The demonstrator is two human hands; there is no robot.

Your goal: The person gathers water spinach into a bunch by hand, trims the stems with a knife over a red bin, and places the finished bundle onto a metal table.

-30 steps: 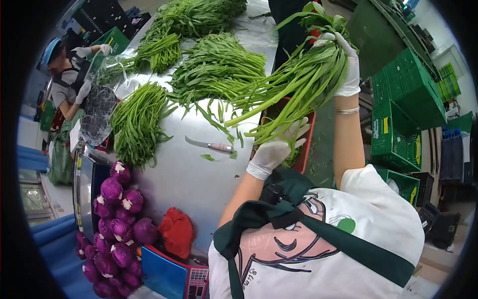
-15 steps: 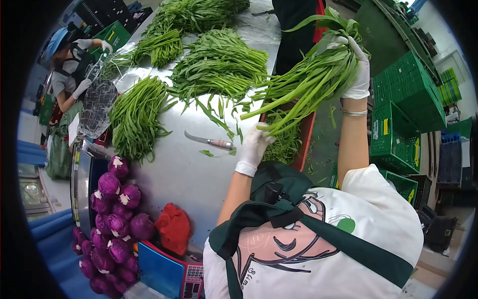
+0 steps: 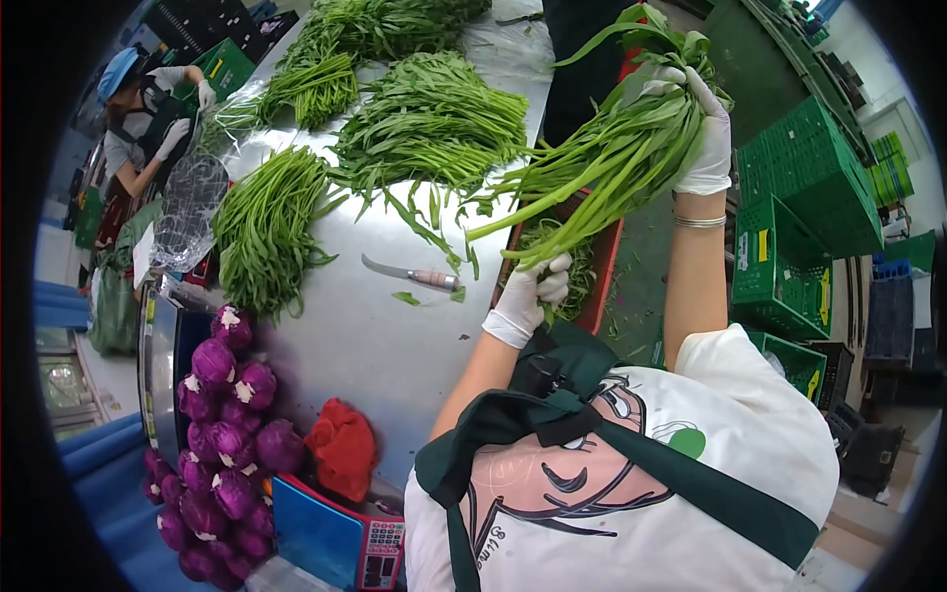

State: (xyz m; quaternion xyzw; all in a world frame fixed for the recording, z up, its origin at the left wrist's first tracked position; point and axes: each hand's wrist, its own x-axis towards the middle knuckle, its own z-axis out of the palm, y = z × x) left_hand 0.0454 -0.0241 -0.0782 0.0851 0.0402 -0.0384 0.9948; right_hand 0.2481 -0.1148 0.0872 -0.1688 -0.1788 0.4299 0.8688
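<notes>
My gloved right hand (image 3: 698, 133) is closed around a bunch of water spinach (image 3: 617, 173), holding it up near the leafy end with the stalks slanting down left. My gloved left hand (image 3: 531, 296) has its fingers curled in just below the cut stalk ends; what they hold, if anything, cannot be made out. Beneath, a red-rimmed crate (image 3: 607, 276) with loose green leaves in it is partly hidden. A curved knife (image 3: 419, 276) with a wooden handle lies on the metal table (image 3: 345, 345), with leaf scraps around it.
More water spinach piles (image 3: 434, 118) cover the far table. Purple cabbages (image 3: 232, 444), a red cloth (image 3: 340, 449) and a blue-topped scale (image 3: 316, 533) are at lower left. Green crates (image 3: 809, 178) stand to the right. Another person (image 3: 148, 128) works at the far left.
My left hand has moved slightly right and down, and its fingers are curled tighter. The bunch in my right hand has shifted slightly left. The other person's arms have moved.
</notes>
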